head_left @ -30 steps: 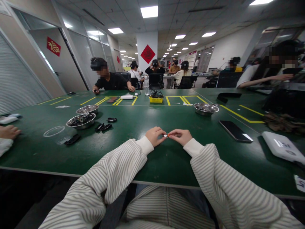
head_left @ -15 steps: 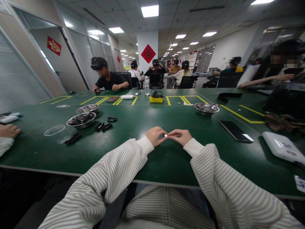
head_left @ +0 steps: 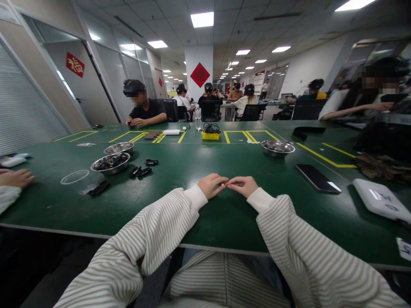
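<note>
My left hand (head_left: 210, 185) is closed in a pinch on a small part (head_left: 224, 184) with a bright spot and some red, just above the green table (head_left: 192, 162). From the other side my right hand (head_left: 244, 185) pinches at the same small part, its fingertips meeting those of my left hand. Fingers hide most of the part, so its shape cannot be made out. Left of my hands lie several black pieces (head_left: 140, 172), beside a metal bowl (head_left: 111, 163) filled with dark parts.
Behind that bowl stands another metal bowl (head_left: 118, 148). A third bowl (head_left: 278, 148), a phone (head_left: 317, 178) and a white box (head_left: 380, 200) are on the right. Further back are a yellow tray (head_left: 211, 135) and a bottle (head_left: 198, 118). Another person's hand (head_left: 19, 177) rests at the left edge.
My left fingers have closed further over the small part, so less of its bright face shows. The person across the table has brought both hands together.
</note>
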The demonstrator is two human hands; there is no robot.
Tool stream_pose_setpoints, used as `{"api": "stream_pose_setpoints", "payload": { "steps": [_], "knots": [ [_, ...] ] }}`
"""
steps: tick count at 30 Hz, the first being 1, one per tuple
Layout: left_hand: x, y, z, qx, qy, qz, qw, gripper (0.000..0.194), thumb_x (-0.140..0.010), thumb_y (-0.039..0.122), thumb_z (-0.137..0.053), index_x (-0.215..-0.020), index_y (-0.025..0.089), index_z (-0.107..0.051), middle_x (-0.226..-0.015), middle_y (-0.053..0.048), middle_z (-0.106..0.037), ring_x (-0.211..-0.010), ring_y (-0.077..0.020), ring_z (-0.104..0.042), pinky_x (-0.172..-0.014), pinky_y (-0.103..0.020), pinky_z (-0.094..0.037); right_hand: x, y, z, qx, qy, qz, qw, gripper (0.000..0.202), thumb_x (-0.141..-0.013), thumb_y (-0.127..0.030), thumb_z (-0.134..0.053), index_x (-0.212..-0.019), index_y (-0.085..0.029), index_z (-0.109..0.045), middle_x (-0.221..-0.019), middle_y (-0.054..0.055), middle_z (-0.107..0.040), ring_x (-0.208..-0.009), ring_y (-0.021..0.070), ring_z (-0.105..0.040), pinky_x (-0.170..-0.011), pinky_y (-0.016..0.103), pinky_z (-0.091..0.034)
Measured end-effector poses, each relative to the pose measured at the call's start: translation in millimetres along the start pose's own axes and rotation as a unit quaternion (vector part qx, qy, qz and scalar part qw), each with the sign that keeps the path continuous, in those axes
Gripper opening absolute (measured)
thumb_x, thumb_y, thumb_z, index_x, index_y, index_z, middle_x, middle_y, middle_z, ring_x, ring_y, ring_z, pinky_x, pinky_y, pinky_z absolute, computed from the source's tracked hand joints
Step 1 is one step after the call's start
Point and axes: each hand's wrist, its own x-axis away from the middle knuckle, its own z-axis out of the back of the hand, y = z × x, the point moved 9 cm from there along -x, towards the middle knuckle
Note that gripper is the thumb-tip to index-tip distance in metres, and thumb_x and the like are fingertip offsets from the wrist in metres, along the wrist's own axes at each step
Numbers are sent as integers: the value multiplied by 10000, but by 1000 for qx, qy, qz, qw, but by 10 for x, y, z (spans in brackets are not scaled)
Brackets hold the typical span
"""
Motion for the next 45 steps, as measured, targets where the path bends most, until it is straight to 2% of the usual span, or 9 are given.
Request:
{"api": "stream_pose_setpoints", "payload": {
  "steps": [5,8,12,16,19,27,32,40,45],
  "knots": [
    [0,-33,-33,-23,-3,-7,1000,244,-784,304,-379,-921,196,-549,-795,-34,-542,-742,-98,-496,-674,-208,-408,-10,33,-58,9,-29,2,1000,247,-620,-316,-558,-774,-136,-629,-689,55,-648,-614,150,-592,-593,253,-479],
    [-7,-246,-18,-76,-14,26,997,238,-780,306,-382,-908,214,-561,-789,-28,-541,-740,-103,-492,-652,-208,-400,-13,63,-112,25,-61,0,998,280,-640,-275,-528,-865,-127,-608,-685,54,-648,-581,128,-583,-570,238,-473],
    [81,-929,168,-179,-26,153,971,215,-762,298,-407,-884,241,-575,-813,-33,-541,-791,-134,-479,-648,-224,-388,-15,85,-129,63,-77,-10,995,255,-654,-241,-496,-851,-128,-613,-651,44,-646,-535,110,-571,-536,218,-459],
    [399,-1730,441,-234,-45,344,908,208,-737,300,-429,-861,254,-590,-839,-38,-538,-826,-166,-472,-625,-234,-388,-19,92,-134,87,-83,-15,993,232,-658,-236,-484,-816,-138,-623,-640,36,-644,-545,110,-573,-526,209,-450],
    [615,-2033,505,-233,-69,429,870,216,-728,309,-430,-861,268,-595,-848,-38,-532,-829,-174,-480,-621,-237,-391,-22,99,-136,93,-82,-12,992,227,-660,-240,-484,-808,-144,-626,-639,33,-646,-548,110,-573,-518,204,-444],
    [692,-2098,499,-238,-53,462,853,347,-741,272,-407,-1085,264,-455,-979,-54,-497,-896,-181,-469,-697,-254,-398,-23,132,-137,109,-83,-2,991,210,-660,-249,-491,-792,-166,-632,-627,14,-647,-505,96,-554,-489,192,-425],
    [745,-2172,523,-235,-47,492,837,342,-744,251,-401,-1080,229,-456,-1005,-74,-479,-908,-200,-446,-717,-283,-385,-21,108,-139,120,-86,2,989,203,-664,-261,-490,-773,-172,-637,-625,12,-648,-498,96,-553,-483,191,-424],
    [558,-2006,486,-256,-15,366,895,209,-696,318,-488,-872,270,-590,-1003,-38,-475,-998,-243,-306,-786,-352,-301,-13,91,-144,128,-92,-10,987,199,-660,-249,-494,-767,-161,-636,-652,25,-652,-533,110,-565,-515,202,-436],
    [442,-1851,424,-230,-25,301,925,130,-668,305,-532,-742,245,-620,-901,-37,-529,-962,-240,-317,-766,-366,-282,-12,76,-149,131,-95,-11,987,196,-655,-237,-496,-767,-156,-635,-645,27,-651,-518,108,-564,-498,197,-434]
  ]
}}
